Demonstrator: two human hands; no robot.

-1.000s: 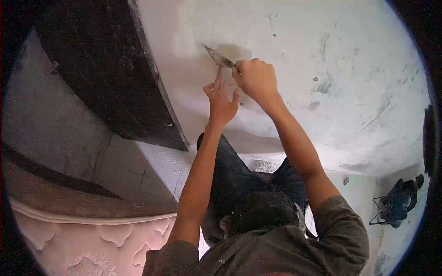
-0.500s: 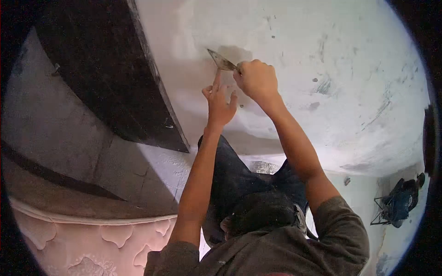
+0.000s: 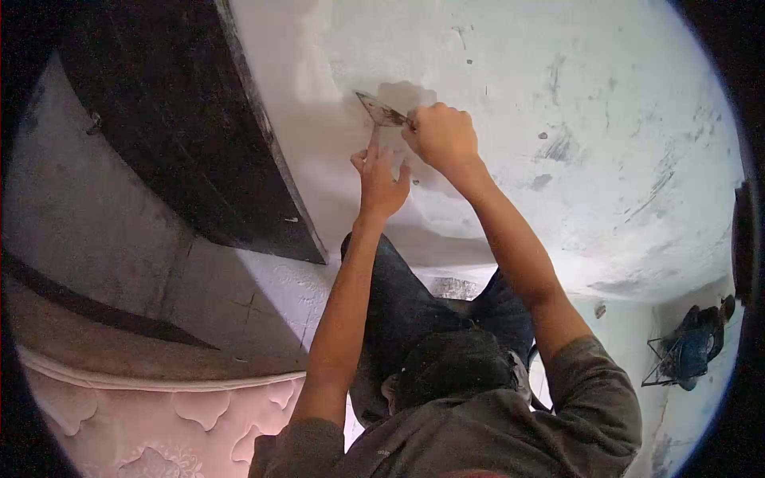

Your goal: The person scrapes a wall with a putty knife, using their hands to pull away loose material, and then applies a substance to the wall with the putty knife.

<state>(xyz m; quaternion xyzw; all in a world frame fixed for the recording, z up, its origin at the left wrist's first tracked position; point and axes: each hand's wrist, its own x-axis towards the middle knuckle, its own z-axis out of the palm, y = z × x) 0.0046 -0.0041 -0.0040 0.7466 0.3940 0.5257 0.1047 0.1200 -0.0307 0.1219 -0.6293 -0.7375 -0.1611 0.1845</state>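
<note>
My right hand (image 3: 445, 137) is wrapped round the handle of a putty knife (image 3: 379, 110) with a flared, stained metal blade. The blade lies close over a pale, marked wall (image 3: 510, 72), its wide edge pointing up and left. Just below the blade is my left hand (image 3: 385, 185), fingers apart and index finger stretched up to the blade's lower corner. Behind the blade and my right knuckles, a darker grey patch (image 3: 405, 94) shows on the wall. Most of the knife's handle is hidden in my right fist.
A dark door panel (image 3: 175, 111) stands to the left, its edge near my left forearm. At the lower left lies a pink quilted mattress (image 3: 159, 414). Far right, dark clothing (image 3: 692, 350) rests on a folding chair. Small dark scuffs dot the wall.
The putty knife's blade has shifted slightly downward and tilted, showing more of its face. Both hands stay almost in place, and the view has moved a little.
</note>
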